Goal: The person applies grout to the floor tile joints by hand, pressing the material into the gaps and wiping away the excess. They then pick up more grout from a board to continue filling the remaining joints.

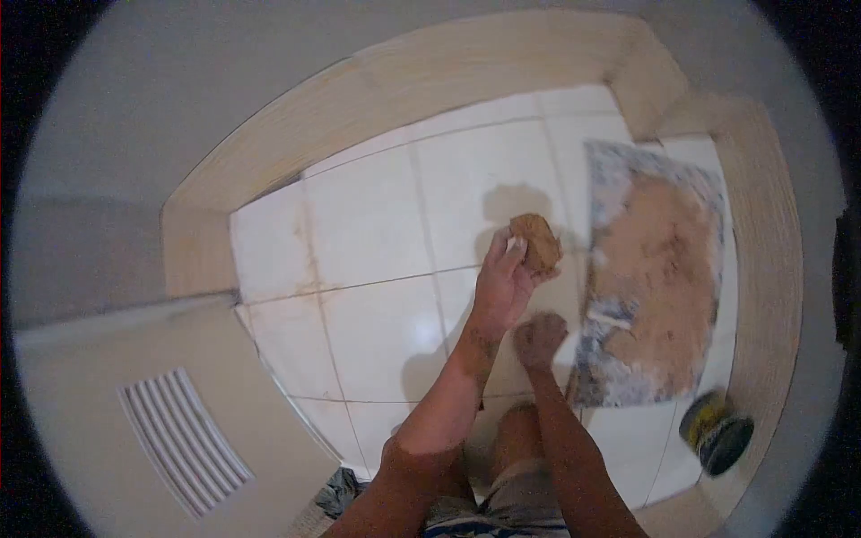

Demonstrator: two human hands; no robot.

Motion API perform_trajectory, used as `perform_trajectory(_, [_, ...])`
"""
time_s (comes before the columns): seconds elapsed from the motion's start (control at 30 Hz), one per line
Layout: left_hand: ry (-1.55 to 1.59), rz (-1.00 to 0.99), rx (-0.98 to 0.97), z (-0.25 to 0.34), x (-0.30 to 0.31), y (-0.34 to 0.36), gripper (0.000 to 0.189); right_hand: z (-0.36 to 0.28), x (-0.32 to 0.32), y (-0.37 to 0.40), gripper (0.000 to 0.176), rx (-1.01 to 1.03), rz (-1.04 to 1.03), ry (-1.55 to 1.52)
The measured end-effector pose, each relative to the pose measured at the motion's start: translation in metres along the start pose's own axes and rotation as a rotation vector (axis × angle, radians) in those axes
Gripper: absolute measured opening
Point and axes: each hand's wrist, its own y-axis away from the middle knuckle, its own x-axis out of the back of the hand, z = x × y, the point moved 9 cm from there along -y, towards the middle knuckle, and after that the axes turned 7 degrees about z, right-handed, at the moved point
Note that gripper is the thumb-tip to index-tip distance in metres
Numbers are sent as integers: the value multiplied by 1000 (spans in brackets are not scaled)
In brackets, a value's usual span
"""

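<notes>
Two bare forearms reached from the near edge of the white tiled floor (372, 224). The left arm stretched farther out, its hand (509, 278) raised over the tiles; its fingers gripped a rough brown lump (536, 240), held right of the floor's middle, with a shadow cast beyond it. The right hand (541, 341) hung nearer the body, apart from the lump; it was blurred, and whether its fingers were open or closed could not be told. Beside both hands, along the floor's right edge, lay a mottled sheet (662, 269) spread with brown material. At the near right corner, a dark container (716, 434) bore a yellow band, any writing too blurred to read.
</notes>
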Motion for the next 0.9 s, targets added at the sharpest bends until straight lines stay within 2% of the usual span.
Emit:
perform_trajectory(0.03, [-21,-15,-54,22,23,8,39,-13,-4,-12,34,57,-13,-24])
perform_trajectory(0.07, [-10,12,-107,48,47,20,39,-32,2,-24,33,168,77,-56])
perform_trajectory(0.1, [-185,73,-233,80,72,33,40,-57,13,-39,31,270,171,-83])
perform_trajectory(0.13, [-358,137,-348,110,95,45,41,-83,9,-55,31,311,158,-91])
perform_trajectory(0.2, [-644,472,-546,168,219,67,38,-146,8,-95,28,300,187,-176])
perform_trajectory(0.23, [-679,684,-659,205,269,94,35,-175,1,-115,28,322,180,-174])
perform_trajectory(0.27, [-755,756,-809,244,324,122,17,-195,-11,-133,29,224,118,-273])
perform_trajectory(0.3, [-787,999,-935,280,329,161,19,-205,-24,-141,31,121,51,-368])
perform_trajectory(0.33, [-1009,1161,-1140,298,352,204,24,-211,-40,-136,31,143,27,-364])
perform_trajectory(0.37, [-811,1042,-1340,305,376,229,25,-204,-59,-131,30,130,77,-336])
perform_trajectory(0.4, [-1129,1401,-1151,302,394,258,29,-203,-68,-133,30,122,132,-309])
perform_trajectory(0.43, [-1077,1429,-1200,293,412,273,29,-198,-83,-128,30,141,102,-303])
perform_trajectory(0.5, [-952,1423,-1292,289,432,274,30,-192,-101,-120,30,181,25,-100])
perform_trajectory(0.53, [-879,1428,-1326,289,433,280,32,-196,-101,-115,26,277,118,3])
perform_trajectory(0.57, [-984,1642,-1225,278,426,288,34,-209,-90,-109,25,467,271,-57])
perform_trajectory(0.6, [-1104,1826,-1112,277,423,289,36,-215,-84,-112,30,395,233,-120])
perform_trajectory(0.63, [-1131,1721,-1150,282,430,283,37,-219,-84,-111,37,370,216,-87])
perform_trajectory(0.67, [-1150,1614,-1189,283,433,283,38,-216,-89,-110,37,390,166,-51])
perform_trajectory(0.77, [-1257,1725,-1102,285,423,273,34,-225,-90,-115,46,339,107,72])
perform_trajectory(0.87, [-1172,1827,-1005,282,440,278,35,-219,-95,-114,47,330,116,113])
perform_trajectory(0.9, [-1298,1892,-819,283,443,281,38,-218,-96,-114,47,334,107,114])
